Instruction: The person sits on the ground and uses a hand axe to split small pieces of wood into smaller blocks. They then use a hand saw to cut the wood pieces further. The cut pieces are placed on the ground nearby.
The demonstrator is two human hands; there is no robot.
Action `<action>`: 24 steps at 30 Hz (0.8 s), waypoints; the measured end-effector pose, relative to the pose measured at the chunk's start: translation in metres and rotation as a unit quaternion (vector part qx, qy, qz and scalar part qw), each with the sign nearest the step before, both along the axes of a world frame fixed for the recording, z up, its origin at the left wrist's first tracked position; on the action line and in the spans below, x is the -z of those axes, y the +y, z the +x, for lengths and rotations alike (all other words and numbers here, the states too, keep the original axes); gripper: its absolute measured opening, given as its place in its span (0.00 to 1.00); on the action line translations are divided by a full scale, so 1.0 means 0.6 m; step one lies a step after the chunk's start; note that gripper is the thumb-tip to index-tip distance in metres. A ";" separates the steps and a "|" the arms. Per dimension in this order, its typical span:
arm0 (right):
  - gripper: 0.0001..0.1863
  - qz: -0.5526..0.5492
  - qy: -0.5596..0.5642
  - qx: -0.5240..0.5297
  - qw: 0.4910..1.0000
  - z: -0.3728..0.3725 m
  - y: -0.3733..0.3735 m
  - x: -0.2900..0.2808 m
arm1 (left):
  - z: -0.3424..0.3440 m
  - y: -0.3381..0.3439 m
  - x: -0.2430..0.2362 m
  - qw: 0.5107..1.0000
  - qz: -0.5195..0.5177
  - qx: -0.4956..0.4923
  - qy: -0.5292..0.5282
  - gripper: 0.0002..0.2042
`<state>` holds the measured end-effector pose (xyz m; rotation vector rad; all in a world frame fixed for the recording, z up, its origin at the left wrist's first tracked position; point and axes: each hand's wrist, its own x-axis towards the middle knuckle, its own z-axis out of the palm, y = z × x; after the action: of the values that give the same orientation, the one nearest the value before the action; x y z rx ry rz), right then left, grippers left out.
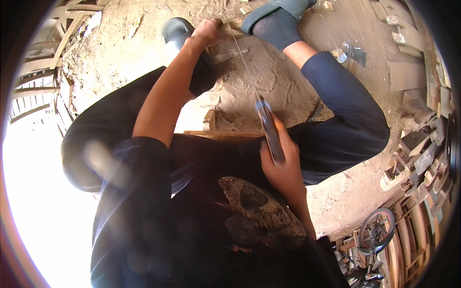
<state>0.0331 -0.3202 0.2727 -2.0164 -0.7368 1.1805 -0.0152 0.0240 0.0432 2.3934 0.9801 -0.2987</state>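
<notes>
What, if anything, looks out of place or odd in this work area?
A dark, crumpled scrap, apparently plastic, lies on the dirt floor at the upper right, odd near the wood pieces. The saw in the right hand shows no obvious damage, though blur limits checking.

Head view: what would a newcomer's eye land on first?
Likely the long, thin-bladed tool, probably a saw, slanting from the right grip at centre up toward a small piece of wood beside the left grip, between the sandaled feet at the top. Next, perhaps the spoked wheel at lower right and the jumble of timber along the right edge.
</notes>
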 end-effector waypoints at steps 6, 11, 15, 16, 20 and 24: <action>0.29 0.012 -0.015 -0.002 1.000 -0.006 -0.010 0.025 | 0.008 0.022 0.072 0.997 0.046 0.053 0.046 0.21; 0.26 0.016 0.019 0.018 1.000 -0.001 -0.036 -0.024 | -0.006 0.030 0.025 1.000 -0.010 0.007 -0.026 0.23; 0.30 0.062 -0.007 0.020 0.998 -0.004 -0.021 0.023 | 0.003 0.026 0.010 0.998 -0.050 0.022 -0.014 0.26; 0.30 0.057 0.002 0.028 0.998 -0.006 -0.001 0.041 | -0.001 0.018 0.020 0.999 -0.029 0.031 -0.030 0.25; 0.28 0.033 0.006 0.033 0.999 -0.019 -0.020 -0.008 | 0.001 0.011 0.061 0.997 0.046 0.038 -0.041 0.23; 0.29 0.041 -0.023 0.002 0.999 -0.031 -0.047 -0.024 | -0.042 0.039 0.069 0.998 -0.048 0.028 -0.034 0.20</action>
<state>0.0142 -0.3483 0.2870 -1.9816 -0.7924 1.0866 -0.0403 0.0475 0.0019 2.3307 0.8497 -0.2758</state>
